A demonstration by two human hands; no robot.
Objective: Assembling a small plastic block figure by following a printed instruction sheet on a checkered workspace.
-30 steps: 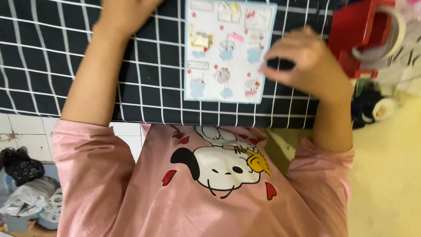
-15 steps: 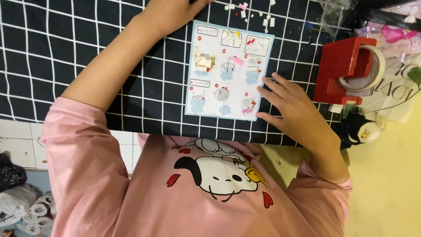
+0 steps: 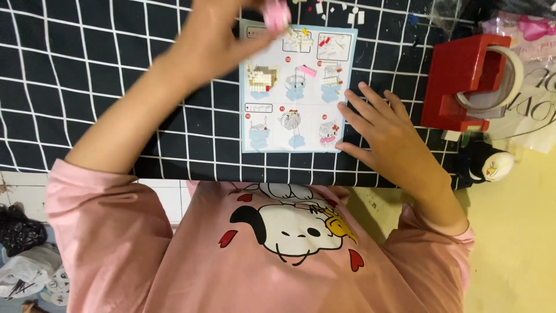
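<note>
A pale blue instruction sheet (image 3: 295, 87) with pictures of small brick builds lies on a black cloth with a white grid (image 3: 116, 87). My left hand (image 3: 220, 35) hovers over the sheet's top left corner, with its fingers pinched on a small pink piece (image 3: 277, 14) that is blurred. My right hand (image 3: 382, 127) lies flat and empty on the cloth, fingers spread. Its fingertips and thumb touch the sheet's right edge. Several tiny white pieces (image 3: 341, 11) are scattered just beyond the sheet's top edge.
A red tape dispenser (image 3: 457, 81) stands to the right of my right hand. A small black and white toy figure (image 3: 492, 165) lies below it at the table edge. Plastic bags (image 3: 521, 23) fill the top right corner. Bags and clutter (image 3: 23, 255) lie on the floor at lower left.
My right hand came down from the sheet's upper right and settled flat beside its lower right edge. My left hand moved right over the sheet's top, now holding a pink piece.
</note>
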